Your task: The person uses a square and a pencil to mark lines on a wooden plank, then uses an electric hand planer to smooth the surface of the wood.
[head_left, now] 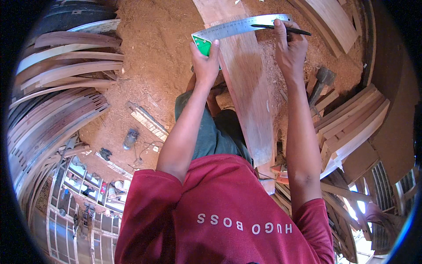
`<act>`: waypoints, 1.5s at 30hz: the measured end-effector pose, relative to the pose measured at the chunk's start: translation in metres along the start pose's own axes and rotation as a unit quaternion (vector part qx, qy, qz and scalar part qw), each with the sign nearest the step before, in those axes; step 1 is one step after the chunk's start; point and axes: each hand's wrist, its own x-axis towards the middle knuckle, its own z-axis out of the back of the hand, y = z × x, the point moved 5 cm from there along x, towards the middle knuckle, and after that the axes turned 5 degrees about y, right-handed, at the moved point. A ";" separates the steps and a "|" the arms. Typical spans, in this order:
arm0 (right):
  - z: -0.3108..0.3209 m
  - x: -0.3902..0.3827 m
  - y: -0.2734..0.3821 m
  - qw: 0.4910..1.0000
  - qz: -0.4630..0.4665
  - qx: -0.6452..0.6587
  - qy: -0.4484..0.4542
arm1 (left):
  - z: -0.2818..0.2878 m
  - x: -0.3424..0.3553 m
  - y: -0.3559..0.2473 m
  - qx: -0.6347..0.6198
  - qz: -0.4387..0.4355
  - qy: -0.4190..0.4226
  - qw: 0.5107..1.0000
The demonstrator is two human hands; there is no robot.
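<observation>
A try square (pixel 239 28) with a silver ruled blade and a green stock reaches across a long wooden plank (pixel 247 83). My left hand (pixel 205 66) grips the green stock at the plank's left side. In my right hand (pixel 291 50) is a slim black pen (pixel 300 31), tip pointing left along the blade's lower edge. The right thumb lies over or against the blade's far right end; I cannot tell whether it presses there. Between my legs the plank slants down toward my body. Its near end is partly hidden by my red shirt.
A hammer (pixel 324 79) stands to the right beside stacked curved wood pieces (pixel 351 119). More curved boards (pixel 66 72) are piled at the left. On the sawdust-covered floor (pixel 149 57) lie a wood strip (pixel 147 121) and a cylindrical tool (pixel 130 139). Another broad plank (pixel 329 26) rests at the far right.
</observation>
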 end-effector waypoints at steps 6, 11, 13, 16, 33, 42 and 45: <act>0.001 -0.003 0.006 0.999 0.018 -0.039 0.006 | 0.003 0.001 0.002 0.044 -0.023 0.003 0.999; -0.022 -0.002 0.004 0.999 -0.003 0.008 0.036 | 0.002 0.000 -0.001 0.026 -0.020 0.007 0.999; -0.035 -0.002 0.003 0.998 -0.003 0.014 0.060 | 0.001 -0.001 -0.007 0.029 -0.018 0.006 0.999; -0.063 0.002 0.022 0.995 0.037 0.003 0.092 | 0.001 0.000 -0.008 0.036 -0.031 0.005 0.999; -0.104 0.019 0.047 0.974 0.073 -0.087 0.196 | 0.002 0.001 -0.010 0.012 -0.043 0.007 0.999; 0.069 -0.001 -0.028 0.982 -0.113 -0.130 -0.073 | 0.017 -0.005 -0.030 -0.076 0.003 -0.047 0.996; 0.130 -0.096 -0.065 0.971 -0.167 -0.156 -0.078 | 0.048 -0.016 -0.074 -0.124 0.025 -0.086 0.988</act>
